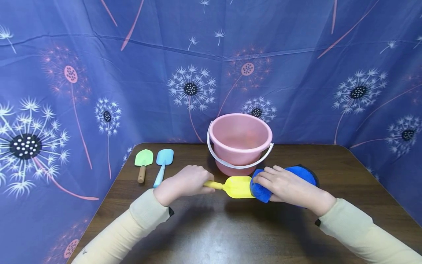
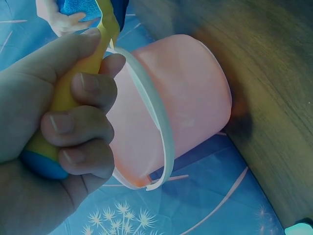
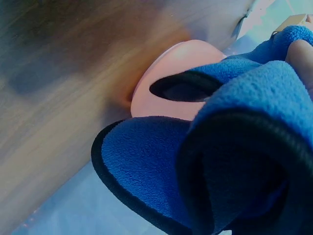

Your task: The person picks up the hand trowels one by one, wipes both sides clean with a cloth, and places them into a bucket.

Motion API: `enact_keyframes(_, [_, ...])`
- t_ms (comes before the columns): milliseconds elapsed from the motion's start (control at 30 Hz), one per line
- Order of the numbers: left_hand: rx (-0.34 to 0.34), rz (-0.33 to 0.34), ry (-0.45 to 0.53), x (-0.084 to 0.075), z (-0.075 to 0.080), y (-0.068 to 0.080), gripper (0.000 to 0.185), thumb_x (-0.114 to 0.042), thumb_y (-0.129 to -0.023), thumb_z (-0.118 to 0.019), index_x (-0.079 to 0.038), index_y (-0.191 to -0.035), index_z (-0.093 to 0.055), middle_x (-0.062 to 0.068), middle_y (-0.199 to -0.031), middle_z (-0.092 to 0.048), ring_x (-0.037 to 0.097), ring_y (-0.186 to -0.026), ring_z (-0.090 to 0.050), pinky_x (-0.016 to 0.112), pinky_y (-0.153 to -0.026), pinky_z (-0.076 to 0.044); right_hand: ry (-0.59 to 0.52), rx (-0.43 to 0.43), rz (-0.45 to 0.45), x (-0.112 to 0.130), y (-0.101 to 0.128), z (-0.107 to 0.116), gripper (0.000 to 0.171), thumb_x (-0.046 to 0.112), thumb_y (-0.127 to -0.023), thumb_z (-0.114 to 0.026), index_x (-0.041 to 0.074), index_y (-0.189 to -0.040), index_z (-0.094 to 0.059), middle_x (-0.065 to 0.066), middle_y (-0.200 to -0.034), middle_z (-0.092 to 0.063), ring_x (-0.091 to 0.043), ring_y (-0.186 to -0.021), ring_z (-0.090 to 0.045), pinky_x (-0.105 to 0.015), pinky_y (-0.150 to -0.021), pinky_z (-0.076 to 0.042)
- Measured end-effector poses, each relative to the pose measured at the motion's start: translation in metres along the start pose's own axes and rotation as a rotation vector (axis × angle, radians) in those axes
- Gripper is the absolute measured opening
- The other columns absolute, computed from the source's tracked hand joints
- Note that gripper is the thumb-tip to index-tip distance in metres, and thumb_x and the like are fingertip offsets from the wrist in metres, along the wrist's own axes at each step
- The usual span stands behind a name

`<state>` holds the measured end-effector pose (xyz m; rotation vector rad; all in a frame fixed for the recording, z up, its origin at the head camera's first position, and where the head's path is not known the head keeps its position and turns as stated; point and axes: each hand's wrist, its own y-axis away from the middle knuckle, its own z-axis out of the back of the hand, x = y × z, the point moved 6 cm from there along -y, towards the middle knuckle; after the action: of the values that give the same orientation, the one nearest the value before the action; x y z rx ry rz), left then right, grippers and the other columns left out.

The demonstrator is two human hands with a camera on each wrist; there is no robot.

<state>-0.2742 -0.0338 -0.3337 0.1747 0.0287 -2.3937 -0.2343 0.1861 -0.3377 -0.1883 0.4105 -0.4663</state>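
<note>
My left hand (image 1: 186, 180) grips the handle of a yellow toy shovel (image 1: 238, 187), fingers wrapped round it. In the left wrist view the handle (image 2: 72, 95) ends in a blue cap at the heel of my palm. Pointing right, the shovel's blade meets a blue cloth (image 1: 262, 190) that overlaps its tip. My right hand (image 1: 286, 183) holds this cloth, bunched under bent fingers. Up close in the right wrist view, the plush cloth (image 3: 146, 164) hangs in folds with a black edge. It hides most of my right fingers there.
Just behind the shovel stands a pink bucket (image 1: 244, 155) with its white handle (image 1: 230, 165) hanging at the front. A green shovel (image 1: 144, 157) with a wooden handle and a light blue shovel (image 1: 165, 157) lie at the left of the brown table (image 1: 204, 238). Patterned blue fabric (image 1: 148, 73) surrounds it.
</note>
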Motion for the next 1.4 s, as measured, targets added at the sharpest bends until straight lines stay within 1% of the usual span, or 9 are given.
enact_keyframes(167, [0.001, 0.003, 0.012, 0.001, -0.001, 0.002, 0.019, -0.036, -0.082, -0.072, -0.017, -0.082, -0.068, -0.011, -0.059, -0.051, 0.008, -0.052, -0.043, 0.023, -0.051, -0.039, -0.012, 0.0, -0.015, -0.003, 0.005, -0.002, 0.063, 0.04, -0.068, -0.083, 0.013, -0.117, -0.056, 0.003, -0.105, -0.06, -0.015, -0.09, -0.051, -0.031, -0.074, -0.045])
enact_keyframes(367, [-0.008, 0.001, 0.036, 0.001, -0.002, 0.003, 0.018, -0.034, -0.082, -0.073, -0.017, -0.082, -0.068, -0.011, -0.059, -0.052, 0.008, -0.052, -0.043, 0.022, -0.051, -0.039, -0.017, -0.019, -0.023, -0.006, 0.013, -0.007, 0.063, 0.036, -0.065, -0.085, 0.011, -0.116, -0.056, 0.001, -0.103, -0.06, -0.016, -0.089, -0.051, -0.031, -0.073, -0.044])
enact_keyframes(533, [-0.021, 0.004, 0.046, 0.001, 0.002, 0.004, 0.017, -0.034, -0.082, -0.073, -0.018, -0.082, -0.068, -0.012, -0.058, -0.051, 0.008, -0.051, -0.043, 0.022, -0.051, -0.039, -0.052, -0.01, -0.063, -0.009, 0.021, -0.013, 0.064, 0.037, -0.067, -0.084, 0.012, -0.118, -0.055, 0.002, -0.104, -0.059, -0.015, -0.091, -0.051, -0.032, -0.076, -0.044])
enact_keyframes(700, [-0.068, -0.01, 0.002, 0.001, 0.008, 0.007, 0.017, -0.035, -0.082, -0.072, -0.02, -0.077, -0.065, -0.012, -0.056, -0.047, 0.007, -0.051, -0.04, 0.023, -0.049, -0.036, -0.163, 0.026, -0.199, -0.016, 0.028, -0.016, 0.063, 0.04, -0.072, -0.079, 0.014, -0.124, -0.053, 0.003, -0.109, -0.059, -0.013, -0.097, -0.052, -0.035, -0.083, -0.047])
enact_keyframes(800, [-0.109, -0.015, -0.037, 0.001, 0.013, 0.01, 0.019, -0.035, -0.082, -0.071, -0.022, -0.072, -0.061, -0.012, -0.054, -0.043, 0.006, -0.051, -0.038, 0.023, -0.048, -0.034, -0.229, 0.034, -0.296, -0.02, 0.03, -0.018, 0.062, 0.037, -0.074, -0.079, 0.016, -0.125, -0.051, 0.004, -0.111, -0.059, -0.013, -0.099, -0.052, -0.036, -0.084, -0.049])
enact_keyframes(933, [-0.14, -0.006, -0.058, 0.004, 0.02, 0.013, 0.022, -0.034, -0.082, -0.07, -0.023, -0.068, -0.057, -0.013, -0.054, -0.038, 0.006, -0.05, -0.036, 0.024, -0.046, -0.032, -0.274, -0.005, -0.376, -0.023, 0.032, -0.019, 0.058, 0.025, -0.074, -0.078, 0.014, -0.124, -0.051, 0.004, -0.111, -0.058, -0.011, -0.099, -0.051, -0.037, -0.084, -0.048])
enact_keyframes(1067, [-0.153, 0.004, -0.049, 0.006, 0.026, 0.015, 0.025, -0.035, -0.083, -0.069, -0.023, -0.067, -0.054, -0.012, -0.054, -0.035, 0.006, -0.05, -0.034, 0.024, -0.045, -0.03, -0.309, -0.09, -0.445, -0.024, 0.035, -0.017, 0.054, 0.018, -0.073, -0.074, 0.011, -0.122, -0.052, 0.001, -0.107, -0.058, -0.012, -0.095, -0.051, -0.038, -0.079, -0.049])
enact_keyframes(1200, [-0.173, 0.007, -0.046, 0.006, 0.033, 0.016, 0.025, -0.035, -0.084, -0.068, -0.023, -0.067, -0.054, -0.012, -0.053, -0.034, 0.006, -0.049, -0.034, 0.024, -0.044, -0.03, -0.379, -0.149, -0.542, -0.025, 0.037, -0.017, 0.055, 0.009, -0.073, -0.073, 0.008, -0.123, -0.051, -0.005, -0.107, -0.058, -0.018, -0.093, -0.055, -0.044, -0.074, -0.053])
enact_keyframes(1400, [-0.18, 0.013, -0.022, 0.004, 0.042, 0.016, 0.02, -0.036, -0.084, -0.069, -0.023, -0.072, -0.06, -0.012, -0.053, -0.038, 0.007, -0.048, -0.037, 0.025, -0.043, -0.031, -0.544, -0.185, -0.702, -0.025, 0.038, -0.021, 0.058, 0.003, -0.075, -0.071, 0.005, -0.126, -0.044, -0.017, -0.115, -0.056, -0.036, -0.096, -0.06, -0.056, -0.073, -0.051])
